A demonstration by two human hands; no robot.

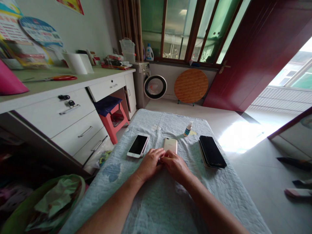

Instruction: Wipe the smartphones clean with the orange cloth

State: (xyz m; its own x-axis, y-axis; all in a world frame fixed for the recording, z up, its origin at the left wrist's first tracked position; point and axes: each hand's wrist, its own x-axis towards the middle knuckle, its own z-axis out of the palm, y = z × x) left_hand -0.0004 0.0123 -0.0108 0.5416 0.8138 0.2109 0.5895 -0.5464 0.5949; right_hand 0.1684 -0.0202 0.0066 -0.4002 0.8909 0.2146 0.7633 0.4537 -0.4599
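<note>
A gold smartphone (171, 144) lies back side up on the cloth-covered table, its camera end pointing away from me. My left hand (151, 162) rests at its lower left edge, fingers together and closed against it. Over its lower end, my right hand (175, 165) is closed, with curled fingers pinching close to the left fingertips. Whatever is between those right fingertips is hidden. To the left lies a white smartphone (138, 145) with a dark screen, stacked on another thin device. On the right, a black smartphone (212, 151) tops a small stack. Behind the gold phone stands a small spray bottle (187, 129).
A pale blue quilted cloth (156, 208) covers the table. At left are a white desk (80, 120), a red stool (110, 118) and a green basket (75, 182). Further back are a washing machine (141, 84) with its door open and a round wooden tabletop (191, 85).
</note>
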